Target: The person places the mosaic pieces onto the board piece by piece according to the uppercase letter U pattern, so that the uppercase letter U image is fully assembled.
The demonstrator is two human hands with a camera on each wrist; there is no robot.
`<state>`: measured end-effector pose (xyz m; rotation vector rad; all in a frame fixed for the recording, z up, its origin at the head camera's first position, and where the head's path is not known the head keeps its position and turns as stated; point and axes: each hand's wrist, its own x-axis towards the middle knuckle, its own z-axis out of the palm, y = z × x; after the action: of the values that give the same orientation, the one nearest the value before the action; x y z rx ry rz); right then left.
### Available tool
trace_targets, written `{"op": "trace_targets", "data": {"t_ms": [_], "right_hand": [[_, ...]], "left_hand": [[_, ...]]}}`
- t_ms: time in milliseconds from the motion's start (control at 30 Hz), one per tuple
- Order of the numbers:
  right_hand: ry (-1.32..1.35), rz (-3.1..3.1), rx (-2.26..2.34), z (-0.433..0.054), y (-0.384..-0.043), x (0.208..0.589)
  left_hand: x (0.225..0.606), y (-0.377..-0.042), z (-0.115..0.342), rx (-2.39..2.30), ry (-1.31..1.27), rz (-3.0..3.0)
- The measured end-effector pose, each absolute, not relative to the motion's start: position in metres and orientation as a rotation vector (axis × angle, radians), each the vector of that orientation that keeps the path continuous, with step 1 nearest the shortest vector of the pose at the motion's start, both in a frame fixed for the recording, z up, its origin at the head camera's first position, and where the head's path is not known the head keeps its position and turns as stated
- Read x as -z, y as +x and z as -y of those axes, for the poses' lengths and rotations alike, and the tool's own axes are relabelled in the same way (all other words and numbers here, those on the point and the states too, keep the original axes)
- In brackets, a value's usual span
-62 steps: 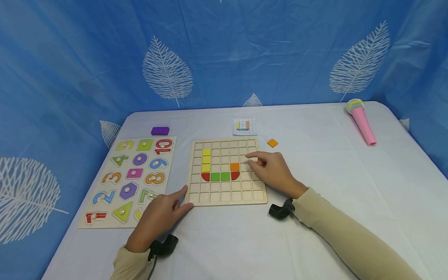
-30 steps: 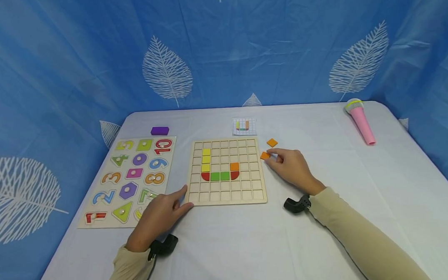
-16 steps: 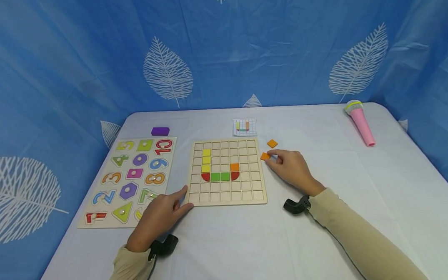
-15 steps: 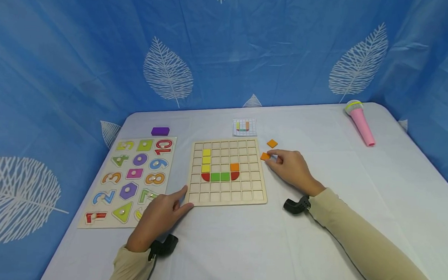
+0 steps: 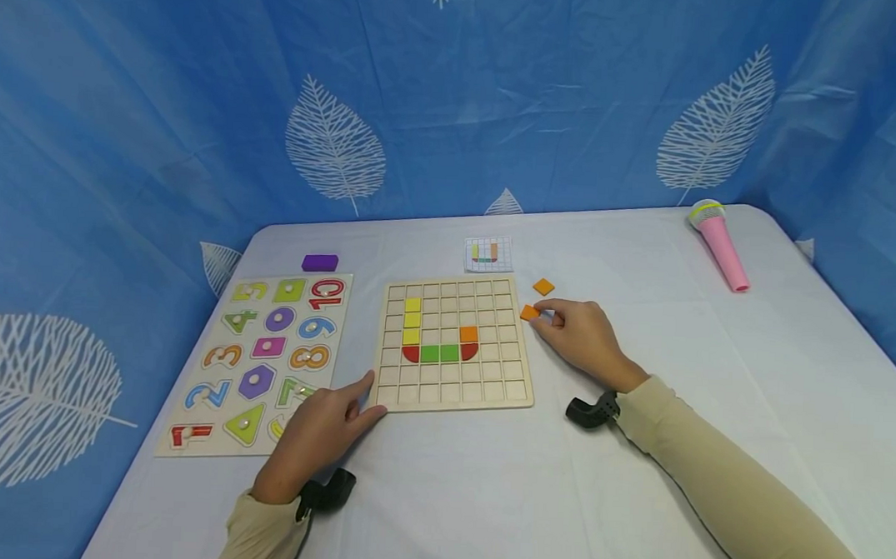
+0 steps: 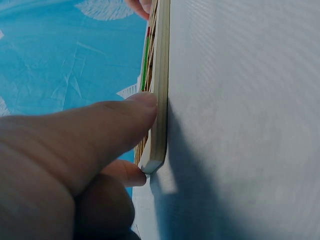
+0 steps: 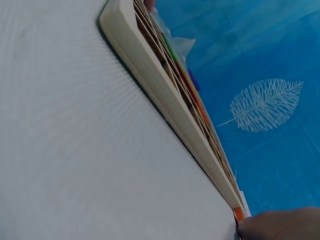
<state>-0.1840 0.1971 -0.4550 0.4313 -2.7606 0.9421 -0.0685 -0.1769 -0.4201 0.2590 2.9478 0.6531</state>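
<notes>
A wooden grid board (image 5: 491, 391) lies mid-table, carrying a U-like row of yellow, red, green and orange pieces. My left hand (image 5: 325, 428) rests at its near left corner, thumb against the front edge and forefinger on the left edge. In the left wrist view the thumb (image 6: 120, 120) lies straight along the board's side. Just off the board's right edge, my right hand (image 5: 584, 335) pinches an orange square tile (image 5: 529, 313) between thumb and forefinger. Another orange tile (image 5: 544, 287) lies beyond it. The right wrist view shows only a sliver of the pinched tile beside the thumb (image 7: 280, 225).
A number and shape puzzle board (image 5: 216, 344) sits to the left, partly under my left hand. A purple block (image 5: 319, 263) lies behind it. A small card (image 5: 488, 255) with a coloured pattern is behind the grid board. A pink toy microphone (image 5: 723, 250) lies far right.
My right hand has moved from over the board's right side outward to the orange tile and now pinches it. Over the last second it has stayed there. The left hand has not moved.
</notes>
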Motion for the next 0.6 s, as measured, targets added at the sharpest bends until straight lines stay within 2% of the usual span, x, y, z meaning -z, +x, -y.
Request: {"op": "trace_targets", "data": {"t_ms": [600], "right_hand": [[0.415, 2.737, -0.979, -0.1957, -0.1829, 0.4537]], "left_hand": [[0.4192, -0.0681, 0.1771, -0.653, 0.259, -2.945]]}}
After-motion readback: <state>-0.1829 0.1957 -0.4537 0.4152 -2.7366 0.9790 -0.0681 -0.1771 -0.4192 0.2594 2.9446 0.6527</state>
